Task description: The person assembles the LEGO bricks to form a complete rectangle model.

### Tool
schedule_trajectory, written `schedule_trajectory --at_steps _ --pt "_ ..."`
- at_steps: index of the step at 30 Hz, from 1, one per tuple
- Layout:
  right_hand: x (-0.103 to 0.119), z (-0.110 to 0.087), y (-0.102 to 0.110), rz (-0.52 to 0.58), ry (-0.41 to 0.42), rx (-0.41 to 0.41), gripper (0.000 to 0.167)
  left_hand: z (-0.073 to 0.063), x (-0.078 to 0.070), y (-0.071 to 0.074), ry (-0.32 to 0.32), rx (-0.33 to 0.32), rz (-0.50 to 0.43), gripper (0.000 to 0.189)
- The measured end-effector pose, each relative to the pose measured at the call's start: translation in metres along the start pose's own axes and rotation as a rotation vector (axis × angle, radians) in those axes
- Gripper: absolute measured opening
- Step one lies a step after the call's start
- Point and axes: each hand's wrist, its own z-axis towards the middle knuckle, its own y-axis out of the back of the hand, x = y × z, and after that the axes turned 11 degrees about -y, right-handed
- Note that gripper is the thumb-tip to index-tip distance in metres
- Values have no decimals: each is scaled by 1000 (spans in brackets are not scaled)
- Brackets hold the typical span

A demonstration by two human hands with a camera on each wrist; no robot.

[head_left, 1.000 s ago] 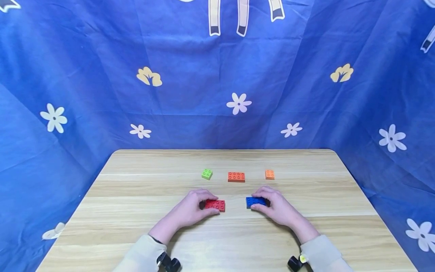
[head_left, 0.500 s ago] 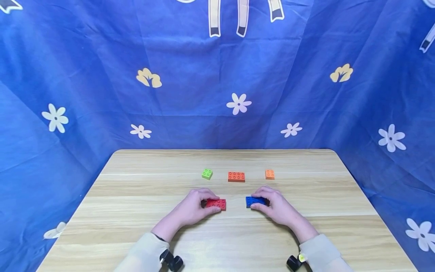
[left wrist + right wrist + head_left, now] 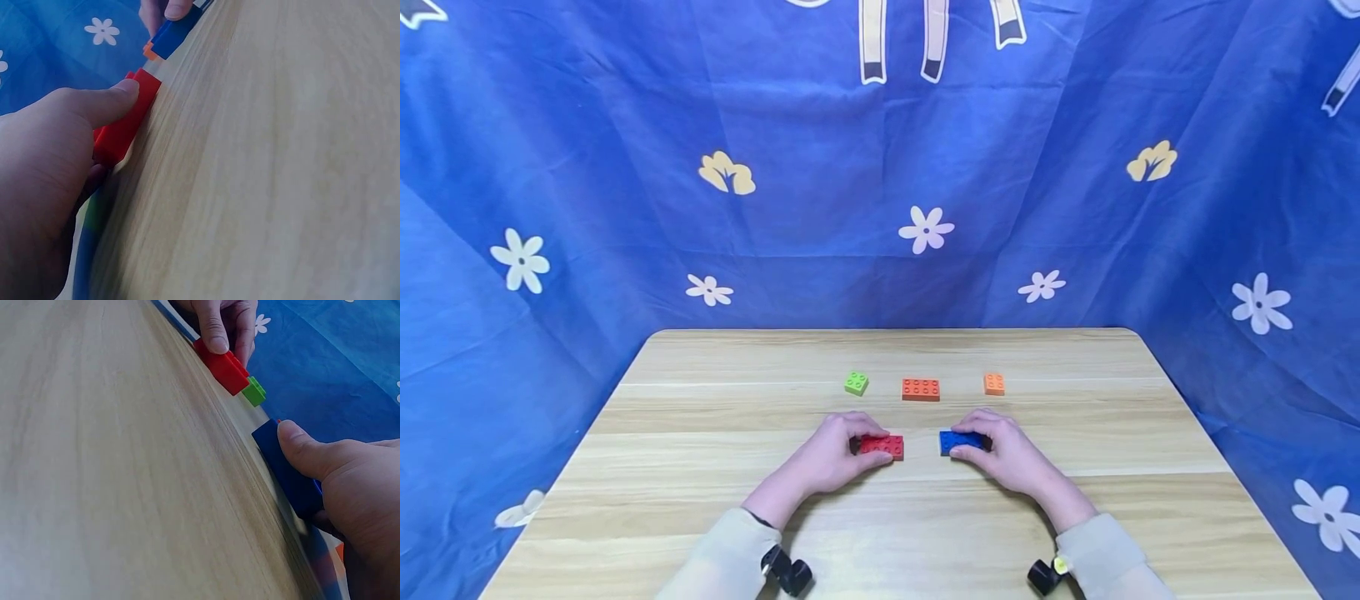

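Observation:
My left hand [image 3: 829, 458] pinches a red toy building brick [image 3: 891, 447] between thumb and fingers, its studs facing up. To the right, a blue brick [image 3: 951, 442] is held the same way by my right hand [image 3: 1011, 454]. A short gap of table separates the two bricks. In the left wrist view my thumb lies along the side of the red brick [image 3: 128, 122]. The right wrist view has the thumb pressed on the side of the blue brick [image 3: 287, 472]. Fingers on the far sides are mostly hidden.
Behind the hands, a green square brick [image 3: 856, 383], an orange-red long brick [image 3: 921, 390] and an orange square brick [image 3: 994, 383] sit in a loose row on the wooden table [image 3: 700, 467]. A blue patterned cloth [image 3: 820, 167] hangs around the table.
My left hand has moved slightly right and away from me with the red brick, narrowing the gap. My right hand and the blue brick have shifted very slightly left.

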Motion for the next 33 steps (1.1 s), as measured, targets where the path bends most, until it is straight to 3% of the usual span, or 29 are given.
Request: schedule_trajectory --at_steps 8,33 --pt "3 3 -3 3 15 3 36 0 1 -1 29 -1 -15 35" --pt "10 9 -9 6 -6 22 36 12 -5 -10 34 14 -30 31"
